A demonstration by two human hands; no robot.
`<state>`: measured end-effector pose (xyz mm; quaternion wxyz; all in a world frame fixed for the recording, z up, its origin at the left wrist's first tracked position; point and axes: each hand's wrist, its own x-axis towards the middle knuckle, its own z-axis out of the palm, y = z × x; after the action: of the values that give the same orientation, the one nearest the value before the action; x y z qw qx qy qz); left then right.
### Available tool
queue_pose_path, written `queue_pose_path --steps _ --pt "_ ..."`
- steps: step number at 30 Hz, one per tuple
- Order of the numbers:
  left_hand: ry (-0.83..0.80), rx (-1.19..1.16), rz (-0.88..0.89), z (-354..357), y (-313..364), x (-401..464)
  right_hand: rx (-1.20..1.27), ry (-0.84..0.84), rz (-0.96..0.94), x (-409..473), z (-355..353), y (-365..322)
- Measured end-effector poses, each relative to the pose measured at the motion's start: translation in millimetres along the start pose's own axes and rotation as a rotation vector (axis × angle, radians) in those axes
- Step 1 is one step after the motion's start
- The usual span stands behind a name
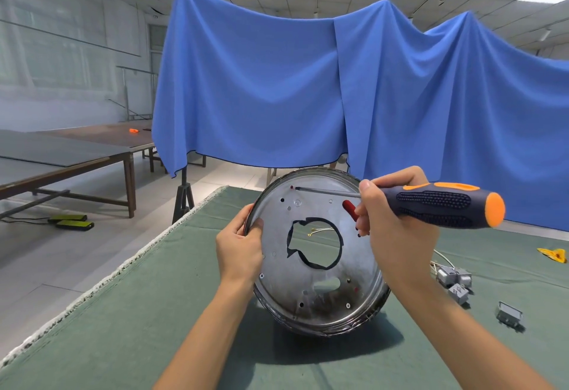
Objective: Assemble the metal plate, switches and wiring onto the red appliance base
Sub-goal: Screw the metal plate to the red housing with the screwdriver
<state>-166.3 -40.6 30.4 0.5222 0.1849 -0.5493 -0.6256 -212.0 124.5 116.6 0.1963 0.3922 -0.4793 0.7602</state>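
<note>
A round metal plate [308, 285] with a large central hole stands tilted on edge on the green table, facing me. My left hand [241, 245] grips its left rim. My right hand [397, 220] holds a black and orange screwdriver [443, 205]; its shaft reaches left to a small hole near the plate's upper edge. A red part [349, 207] shows through a slot beside my right fingers. Wire ends [317, 232] are visible through the central hole. Grey switches [455, 282] with white wires lie on the table to the right.
The green cloth table [154, 312] has its left edge running diagonally, with floor beyond. Another grey switch part [509, 315] and a yellow scrap [554, 255] lie at the right. A blue curtain [308, 82] hangs behind. Long tables [61, 155] stand at left.
</note>
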Motion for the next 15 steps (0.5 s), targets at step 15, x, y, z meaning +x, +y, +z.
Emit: queue_pose_path --steps 15 --pt "0.005 0.002 -0.025 0.9 -1.1 -0.3 0.002 -0.051 -0.001 1.1 2.9 -4.6"
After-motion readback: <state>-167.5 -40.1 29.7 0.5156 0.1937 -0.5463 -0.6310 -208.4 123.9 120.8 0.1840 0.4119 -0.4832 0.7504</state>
